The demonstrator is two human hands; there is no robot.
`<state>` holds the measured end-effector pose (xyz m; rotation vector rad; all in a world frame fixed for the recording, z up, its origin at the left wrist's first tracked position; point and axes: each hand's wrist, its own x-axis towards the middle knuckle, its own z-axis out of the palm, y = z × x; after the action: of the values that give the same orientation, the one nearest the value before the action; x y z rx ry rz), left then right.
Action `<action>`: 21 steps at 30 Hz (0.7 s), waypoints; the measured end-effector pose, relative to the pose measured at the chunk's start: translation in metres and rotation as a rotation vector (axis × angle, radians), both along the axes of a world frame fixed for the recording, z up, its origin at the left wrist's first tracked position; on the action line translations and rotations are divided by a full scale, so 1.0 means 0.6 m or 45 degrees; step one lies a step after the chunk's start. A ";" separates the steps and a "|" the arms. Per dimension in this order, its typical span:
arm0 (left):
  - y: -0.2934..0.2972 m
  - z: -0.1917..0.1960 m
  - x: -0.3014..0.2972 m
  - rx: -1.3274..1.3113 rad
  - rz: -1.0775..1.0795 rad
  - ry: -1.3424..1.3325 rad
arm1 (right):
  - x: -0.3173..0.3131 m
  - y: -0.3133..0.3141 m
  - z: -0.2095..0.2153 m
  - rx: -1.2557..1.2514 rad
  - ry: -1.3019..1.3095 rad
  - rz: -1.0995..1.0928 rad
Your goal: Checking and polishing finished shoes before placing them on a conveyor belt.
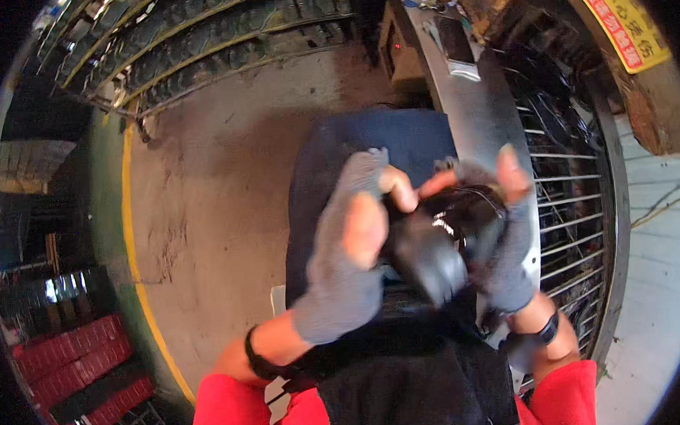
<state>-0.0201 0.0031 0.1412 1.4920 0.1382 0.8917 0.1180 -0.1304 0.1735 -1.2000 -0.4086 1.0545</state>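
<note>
A glossy black leather shoe, blurred by motion, is up in front of my black apron. My right hand, in a grey glove with bare fingertips, wraps round its right side, the thumb raised and a finger across the top. On the shoe's left is my left hand, gloved the same way. Its bent finger reaches the shoe's upper edge while the thumb stands apart; blur hides whether it grips. Beyond both hands lies a dark blue cloth-like surface.
To the right runs a metal bench beside a frame of metal bars. A dark flat object lies on the bench. Racks of shoe-like items stand far left, red crates nearer. A yellow line crosses the floor.
</note>
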 end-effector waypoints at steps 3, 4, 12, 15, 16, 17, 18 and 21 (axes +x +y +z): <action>0.014 0.038 -0.031 0.075 0.216 0.391 | 0.046 0.062 0.077 0.709 -1.373 0.515; 0.028 -0.014 -0.008 -0.020 0.322 0.367 | 0.025 0.080 0.112 0.692 -1.617 0.826; -0.001 -0.128 0.002 -1.518 -0.504 0.037 | -0.121 0.023 -0.014 1.039 -1.936 1.079; -0.007 -0.146 -0.020 -1.488 -0.207 0.086 | -0.028 -0.063 0.021 0.471 -1.549 0.639; 0.003 -0.155 -0.019 -1.379 -0.248 0.140 | -0.012 -0.091 -0.001 0.130 -1.068 0.463; 0.008 -0.163 -0.011 -1.271 -0.327 0.197 | -0.008 -0.114 -0.027 -0.211 -0.589 0.248; 0.009 -0.170 -0.010 -1.377 -0.278 0.258 | -0.008 -0.114 -0.043 -0.219 -0.585 0.222; -0.003 -0.154 -0.014 -1.396 -0.374 0.144 | -0.016 -0.102 -0.096 -0.143 -0.641 0.265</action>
<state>-0.0284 0.0013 0.0486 0.5052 0.4042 0.3552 0.1083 -0.1915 0.1157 -1.5501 -0.8898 0.9516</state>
